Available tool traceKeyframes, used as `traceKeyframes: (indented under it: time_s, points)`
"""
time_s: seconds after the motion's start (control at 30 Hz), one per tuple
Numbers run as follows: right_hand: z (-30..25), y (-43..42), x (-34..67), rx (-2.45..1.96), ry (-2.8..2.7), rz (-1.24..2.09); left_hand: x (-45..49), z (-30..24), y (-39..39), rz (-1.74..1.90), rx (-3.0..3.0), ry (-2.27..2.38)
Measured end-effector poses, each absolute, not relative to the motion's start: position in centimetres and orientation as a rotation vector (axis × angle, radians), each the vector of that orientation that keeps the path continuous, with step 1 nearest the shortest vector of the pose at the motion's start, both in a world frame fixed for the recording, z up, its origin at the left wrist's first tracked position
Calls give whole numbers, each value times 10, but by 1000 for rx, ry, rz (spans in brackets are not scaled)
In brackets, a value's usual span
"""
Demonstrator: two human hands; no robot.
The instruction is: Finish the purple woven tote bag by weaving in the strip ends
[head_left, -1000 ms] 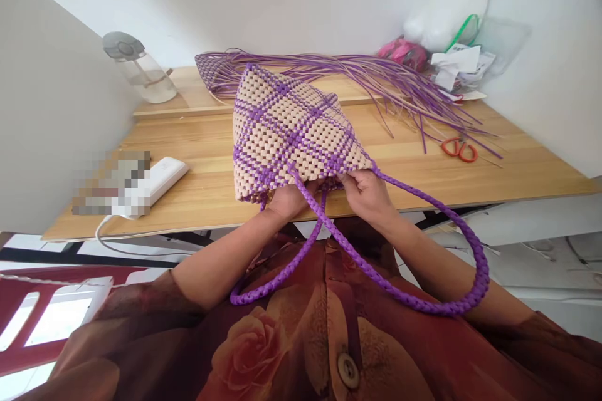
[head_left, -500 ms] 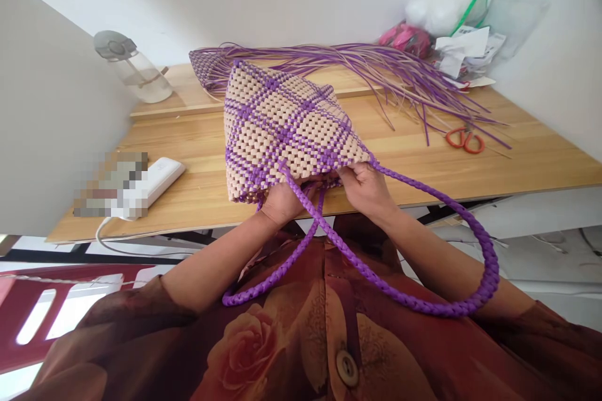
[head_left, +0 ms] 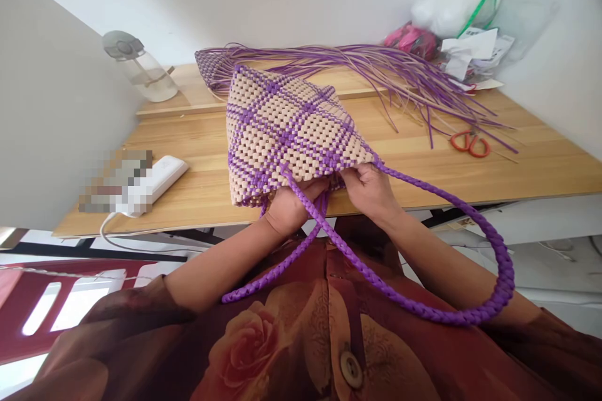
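A: Where is the woven bag [head_left: 291,131]?

B: Above the near part of the desk [head_left: 197,138], tilted, mouth toward the person. I can't tell whether its far side rests there.

A: And the hands?

B: The right hand [head_left: 371,194] pinches the rim near one end of the mouth, thumb against fingers, the tips partly hidden. The left hand [head_left: 286,203] reaches in under the rim; its fingers are mostly out of sight, so I can't tell whether they're spread or pressed together.

A: How would it handle?

B: Light, I'd guess, and springy. The weave looks stiff enough to keep its corners, yet should give under a squeeze. Smooth strands might feel slightly slick; it hardly seems fragile.

A: Best hold?

B: The rim, close to where the purple handle [head_left: 504,269] joins. That handle hangs in a loose loop, so it would probably steer the bag poorly.
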State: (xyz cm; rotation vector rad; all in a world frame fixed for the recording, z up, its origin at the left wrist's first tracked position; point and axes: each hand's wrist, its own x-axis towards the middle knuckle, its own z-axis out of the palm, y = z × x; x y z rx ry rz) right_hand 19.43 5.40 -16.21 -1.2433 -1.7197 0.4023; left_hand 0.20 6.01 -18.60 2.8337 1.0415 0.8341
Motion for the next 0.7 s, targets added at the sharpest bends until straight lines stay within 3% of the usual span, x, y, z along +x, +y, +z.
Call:
traceKeyframes:
  time_s: [0.7]
  points:
    - [-148, 53, 192, -1264, -1804, 507, 11, -188, 37, 639, 3163, 1116]
